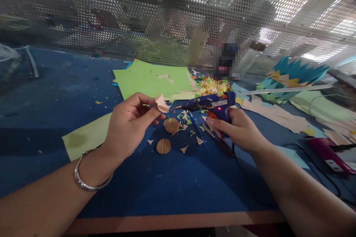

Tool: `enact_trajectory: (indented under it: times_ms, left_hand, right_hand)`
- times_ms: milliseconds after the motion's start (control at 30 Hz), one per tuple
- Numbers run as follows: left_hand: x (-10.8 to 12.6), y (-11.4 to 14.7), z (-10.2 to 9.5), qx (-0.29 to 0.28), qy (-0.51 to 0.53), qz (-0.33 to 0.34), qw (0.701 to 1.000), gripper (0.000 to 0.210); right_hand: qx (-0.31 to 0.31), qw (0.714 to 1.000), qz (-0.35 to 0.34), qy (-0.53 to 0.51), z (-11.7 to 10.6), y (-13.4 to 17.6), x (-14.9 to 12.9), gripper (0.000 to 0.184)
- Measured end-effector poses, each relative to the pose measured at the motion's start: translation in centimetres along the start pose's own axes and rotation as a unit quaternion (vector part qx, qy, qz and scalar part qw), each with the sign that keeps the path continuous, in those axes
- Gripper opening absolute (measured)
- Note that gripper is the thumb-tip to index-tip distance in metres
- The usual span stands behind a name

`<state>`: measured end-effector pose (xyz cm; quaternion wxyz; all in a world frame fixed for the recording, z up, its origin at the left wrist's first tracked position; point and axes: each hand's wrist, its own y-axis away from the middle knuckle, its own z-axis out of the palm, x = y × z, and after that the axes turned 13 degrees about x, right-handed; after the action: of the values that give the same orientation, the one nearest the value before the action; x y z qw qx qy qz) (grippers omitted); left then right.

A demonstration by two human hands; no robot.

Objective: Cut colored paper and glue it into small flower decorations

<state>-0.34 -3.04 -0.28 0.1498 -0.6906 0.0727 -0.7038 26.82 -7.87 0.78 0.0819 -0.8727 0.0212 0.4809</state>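
My left hand [132, 118] pinches a small cream paper piece [161, 104] that curls upward, like a petal shape. In my right hand [240, 127] is a blue hot glue gun [205, 103] with a glowing red light, its metal nozzle pointing left, just short of the cream paper. A clear glue stick [286, 89] extends from the back of the gun. Below the hands lie a round wooden disc [163, 146] and a brownish rounded piece [171, 125]. Scissors [218, 139] and a thin blue stick [200, 131] rest under the gun.
Light green sheets [152, 79] lie at the back, beside a pile of small paper flowers [214, 86]. A pale green strip [87, 135] is at left. Teal zigzag-edged paper [297, 76], cream strips [275, 113] and a magenta power strip [330, 155] with cords are right. A perforated metal screen [125, 18] stands behind.
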Motion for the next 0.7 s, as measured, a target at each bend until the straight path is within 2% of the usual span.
enact_trajectory:
  times_ms: [67,133,233,333,400,533,633,700]
  left_hand:
    - [0.1,-0.1,0.0,0.042,-0.003,0.013,0.999,0.011]
    - [0.2,-0.2,0.0,0.060,0.000,0.021,0.998,0.012]
    - [0.3,-0.2,-0.1,0.042,-0.007,0.025,0.999,0.011]
    - [0.4,0.0,-0.2,-0.008,-0.019,0.012,1.000,0.009]
    - [0.4,0.2,-0.2,-0.047,-0.021,-0.001,0.999,0.009]
    - [0.5,0.4,-0.2,-0.100,-0.026,-0.015,0.995,0.008]
    - [0.7,0.4,-0.2,-0.115,-0.033,-0.025,0.992,0.007]
    - [0.9,0.4,-0.2,-0.120,-0.041,-0.029,0.991,0.007]
  right_hand:
    - [-0.001,1.000,0.004,-0.010,0.0,-0.2,0.3,0.046]
    - [0.001,1.000,0.018,-0.020,0.1,-0.4,0.5,0.044]
    - [0.000,0.997,0.065,-0.045,0.4,-0.6,0.6,0.042]
    - [0.002,0.993,0.114,-0.025,0.6,-0.9,0.7,0.042]
    - [0.010,0.992,0.123,0.034,0.7,-1.1,1.0,0.044]
    - [0.014,0.975,0.096,0.199,0.5,-1.4,1.5,0.052]
    - [0.016,0.947,0.050,0.317,0.4,-1.3,1.1,0.058]
    - [0.043,0.916,0.008,0.398,0.4,-1.0,0.7,0.056]
